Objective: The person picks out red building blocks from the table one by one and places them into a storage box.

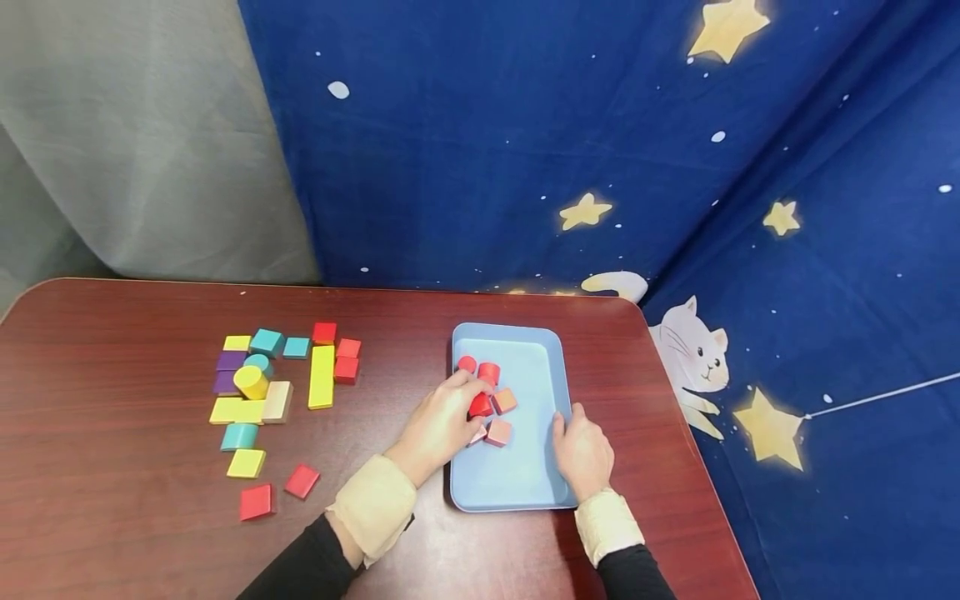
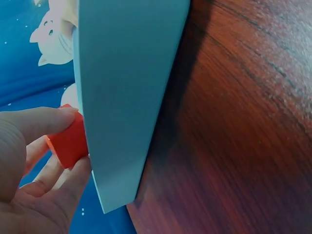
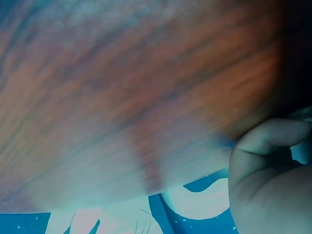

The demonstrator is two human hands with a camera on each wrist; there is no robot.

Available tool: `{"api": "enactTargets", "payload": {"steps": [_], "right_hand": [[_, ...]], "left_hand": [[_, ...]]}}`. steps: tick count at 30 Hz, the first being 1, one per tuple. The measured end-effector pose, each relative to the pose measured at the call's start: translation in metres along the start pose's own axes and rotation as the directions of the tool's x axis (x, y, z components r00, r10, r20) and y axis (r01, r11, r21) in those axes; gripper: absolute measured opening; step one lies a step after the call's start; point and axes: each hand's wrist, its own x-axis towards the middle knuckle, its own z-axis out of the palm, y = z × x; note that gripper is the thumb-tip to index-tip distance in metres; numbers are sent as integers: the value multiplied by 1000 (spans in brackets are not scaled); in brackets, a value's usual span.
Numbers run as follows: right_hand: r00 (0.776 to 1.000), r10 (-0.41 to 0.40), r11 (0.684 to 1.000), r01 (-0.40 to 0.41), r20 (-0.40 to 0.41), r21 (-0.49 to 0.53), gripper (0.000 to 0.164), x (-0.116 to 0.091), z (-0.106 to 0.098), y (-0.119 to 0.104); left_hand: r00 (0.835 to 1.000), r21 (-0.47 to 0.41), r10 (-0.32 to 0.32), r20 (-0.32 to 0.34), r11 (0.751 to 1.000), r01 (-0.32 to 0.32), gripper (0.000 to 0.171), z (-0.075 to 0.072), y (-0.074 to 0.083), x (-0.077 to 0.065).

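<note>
Left wrist: red blk (image 2: 72, 144) in hand (image 2: 39, 204)

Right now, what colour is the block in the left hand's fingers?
The block is red, clearest in the left wrist view.

Our left hand (image 1: 442, 417) points toward one o'clock, thumb and fingers pinched; our right hand (image 1: 584, 450), fingers curled, points toward eleven o'clock.

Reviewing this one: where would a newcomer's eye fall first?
Probably the light-blue tray on the right side of the table, where the left hand holds a red block and the right hand grips the rim. Next, the multicoloured blocks on the left side, and the dark-blue starry curtain behind.
</note>
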Motion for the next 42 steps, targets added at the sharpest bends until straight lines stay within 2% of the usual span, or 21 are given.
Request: {"api": "enactTargets", "payload": {"steps": [4, 10, 15, 22, 33, 38, 42], "right_hand": [[1000, 5, 1000, -5, 8, -4, 50, 0, 0, 1], [1000, 8, 1000, -8, 1, -6, 49, 0, 0, 1], [1000, 8, 1000, -8, 0, -14, 49, 1, 1, 1], [1000, 1, 1000, -1, 3, -14, 48, 1, 1, 2], [1000, 9, 1000, -9, -4, -13, 48, 1, 2, 1], [1000, 9, 1000, -9, -12, -11, 46, 1, 2, -1], [1000, 8, 1000, -8, -18, -18, 46, 1, 2, -1]], "left_hand": [[1000, -3, 2, 23, 1000, -2, 39, 5, -2, 2], [999, 20, 40, 9, 999, -41, 37, 13, -6, 5], [999, 37, 39, 22, 999, -40, 37, 14, -6, 5], [998, 100, 58, 11, 993, -59, 37, 18, -7, 7], [999, 120, 48, 25, 991, -51, 54, 22, -5, 12], [999, 118, 45, 25, 992, -47, 49, 22, -6, 11], [998, 117, 66, 12, 991, -67, 42, 23, -8, 10]]}}
